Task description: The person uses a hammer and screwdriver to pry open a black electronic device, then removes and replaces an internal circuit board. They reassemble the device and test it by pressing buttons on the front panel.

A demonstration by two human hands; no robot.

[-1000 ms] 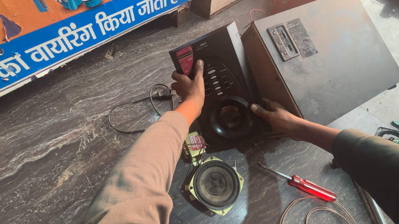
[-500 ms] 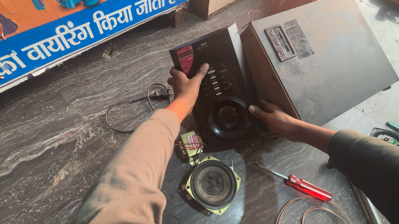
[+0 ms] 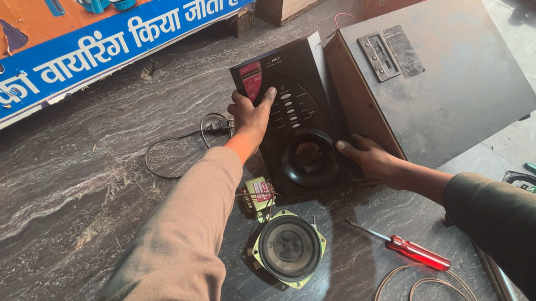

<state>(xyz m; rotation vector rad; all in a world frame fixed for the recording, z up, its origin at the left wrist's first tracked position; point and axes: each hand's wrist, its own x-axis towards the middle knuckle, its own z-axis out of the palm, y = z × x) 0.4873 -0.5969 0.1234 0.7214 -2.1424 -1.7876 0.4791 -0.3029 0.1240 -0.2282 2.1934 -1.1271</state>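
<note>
So up top along the wall there's a long orange and blue banner (image 3: 66, 46) with white lettering. Below it, a big grey speaker cabinet (image 3: 439, 80) lies on the dark stone floor (image 3: 37, 213), with a pale rectangular label (image 3: 402, 50) near its top edge. Its black front panel (image 3: 296, 123) leans against the cabinet's left side. Left hand (image 3: 251, 111) grips the panel's upper left edge, right hand (image 3: 370, 158) clasps the lower right corner. Loose round speaker (image 3: 290, 248) just below, red-handled screwdriver (image 3: 407, 249) beside it.

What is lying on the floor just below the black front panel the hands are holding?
Below the front panel lie a small transformer and a loose speaker. The floor beneath the panel itself is covered.
</note>
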